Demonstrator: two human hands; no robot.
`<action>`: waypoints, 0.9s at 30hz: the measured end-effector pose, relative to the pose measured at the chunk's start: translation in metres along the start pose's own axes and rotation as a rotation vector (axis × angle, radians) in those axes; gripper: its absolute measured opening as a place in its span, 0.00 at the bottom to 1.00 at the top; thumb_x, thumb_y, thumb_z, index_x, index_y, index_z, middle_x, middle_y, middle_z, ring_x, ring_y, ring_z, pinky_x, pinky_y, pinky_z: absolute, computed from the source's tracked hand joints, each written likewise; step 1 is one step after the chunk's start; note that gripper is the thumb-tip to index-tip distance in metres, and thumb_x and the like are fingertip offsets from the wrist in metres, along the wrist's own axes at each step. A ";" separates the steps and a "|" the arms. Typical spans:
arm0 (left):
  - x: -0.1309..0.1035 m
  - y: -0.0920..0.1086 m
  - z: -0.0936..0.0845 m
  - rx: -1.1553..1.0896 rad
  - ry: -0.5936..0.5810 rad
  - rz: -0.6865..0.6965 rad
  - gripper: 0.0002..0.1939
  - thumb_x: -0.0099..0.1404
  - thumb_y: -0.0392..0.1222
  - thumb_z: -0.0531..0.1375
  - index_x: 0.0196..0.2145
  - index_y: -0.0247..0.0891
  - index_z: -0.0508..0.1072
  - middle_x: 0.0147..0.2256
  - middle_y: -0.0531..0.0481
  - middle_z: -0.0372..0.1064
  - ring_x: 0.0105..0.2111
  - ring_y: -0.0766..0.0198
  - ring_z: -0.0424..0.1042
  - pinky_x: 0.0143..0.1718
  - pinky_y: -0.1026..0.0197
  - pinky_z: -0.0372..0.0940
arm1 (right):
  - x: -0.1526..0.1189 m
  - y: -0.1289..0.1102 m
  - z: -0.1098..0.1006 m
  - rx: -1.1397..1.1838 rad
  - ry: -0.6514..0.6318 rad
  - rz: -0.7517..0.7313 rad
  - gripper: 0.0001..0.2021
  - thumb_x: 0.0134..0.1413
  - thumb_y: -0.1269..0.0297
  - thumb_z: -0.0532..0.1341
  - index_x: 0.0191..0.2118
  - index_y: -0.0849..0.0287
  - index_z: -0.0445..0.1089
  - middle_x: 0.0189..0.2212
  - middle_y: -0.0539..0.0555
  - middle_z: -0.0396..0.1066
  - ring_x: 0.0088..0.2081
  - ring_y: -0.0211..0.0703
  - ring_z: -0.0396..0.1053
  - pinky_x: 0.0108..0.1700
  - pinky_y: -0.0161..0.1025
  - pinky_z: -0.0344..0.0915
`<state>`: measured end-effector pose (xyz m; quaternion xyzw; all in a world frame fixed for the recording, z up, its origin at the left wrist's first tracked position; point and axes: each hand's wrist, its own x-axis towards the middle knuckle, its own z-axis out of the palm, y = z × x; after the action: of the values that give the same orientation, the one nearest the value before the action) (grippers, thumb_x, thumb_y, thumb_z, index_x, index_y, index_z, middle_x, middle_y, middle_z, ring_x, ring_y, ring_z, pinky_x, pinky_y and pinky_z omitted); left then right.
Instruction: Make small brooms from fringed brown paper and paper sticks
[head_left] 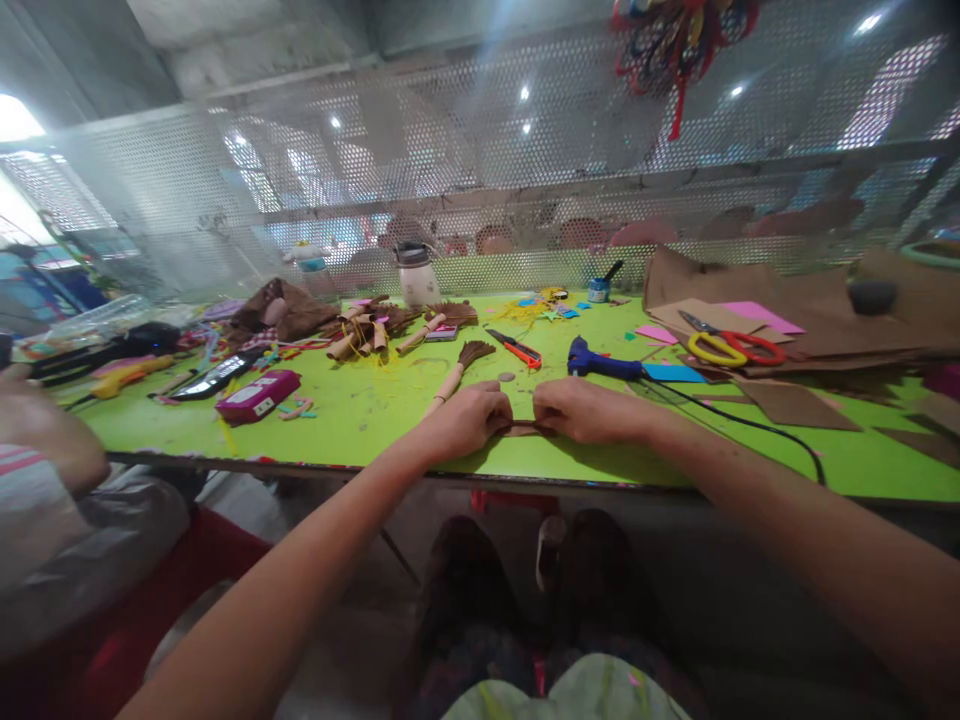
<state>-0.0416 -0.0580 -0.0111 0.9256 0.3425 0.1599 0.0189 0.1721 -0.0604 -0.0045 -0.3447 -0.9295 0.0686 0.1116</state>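
Close to the near edge of the green table (360, 400), my left hand (466, 422) pinches one end of a narrow brown paper strip (523, 428). The other end sits in the closed fingers of my right hand (583, 410). The strip lies low, just above or on the tabletop. Beside my left hand is a small brush-like paper piece (474, 352), with a rolled tan handle and a fringed brown end. Beyond my right hand rests a blue glue gun (600, 362). An orange-handled cutting tool (517, 349) lies farther back between the hands.
Yellow- and red-handled scissors (724, 347) lie on brown paper sheets (795, 300) at right. The black cord (780, 437) runs toward the near edge. Rolled paper pieces (352, 340), a purple box (259, 396) and a white jar (418, 278) stand left. Another person's arm (45, 430) is far left.
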 end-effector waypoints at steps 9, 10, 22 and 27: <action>-0.003 0.004 -0.005 0.114 -0.061 0.046 0.12 0.63 0.34 0.50 0.30 0.37 0.73 0.30 0.49 0.66 0.31 0.64 0.66 0.52 0.51 0.49 | -0.009 0.003 -0.003 -0.092 -0.039 -0.019 0.05 0.53 0.72 0.54 0.30 0.60 0.66 0.30 0.55 0.67 0.31 0.40 0.62 0.31 0.35 0.53; -0.004 0.006 -0.005 0.161 -0.065 0.063 0.11 0.63 0.33 0.50 0.31 0.36 0.72 0.30 0.48 0.65 0.31 0.64 0.65 0.51 0.51 0.51 | -0.009 0.001 -0.004 -0.122 -0.037 -0.024 0.05 0.53 0.72 0.54 0.30 0.60 0.66 0.30 0.56 0.67 0.31 0.40 0.62 0.31 0.35 0.53; 0.007 0.018 -0.023 0.038 -0.077 -0.023 0.13 0.63 0.39 0.51 0.27 0.35 0.72 0.31 0.47 0.69 0.33 0.63 0.67 0.42 0.60 0.58 | -0.017 -0.002 0.016 -0.394 0.161 -0.152 0.06 0.52 0.76 0.53 0.31 0.64 0.67 0.30 0.57 0.65 0.33 0.43 0.60 0.35 0.38 0.53; 0.021 0.011 -0.032 -0.267 -0.158 -0.257 0.20 0.64 0.49 0.49 0.25 0.34 0.74 0.24 0.50 0.70 0.28 0.64 0.66 0.36 0.63 0.58 | -0.010 0.001 0.018 -0.427 0.324 -0.178 0.06 0.53 0.76 0.54 0.30 0.64 0.67 0.29 0.57 0.65 0.34 0.44 0.59 0.35 0.39 0.54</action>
<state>-0.0294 -0.0555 0.0265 0.8732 0.4311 0.1272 0.1884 0.1754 -0.0675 -0.0241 -0.2839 -0.9196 -0.1949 0.1893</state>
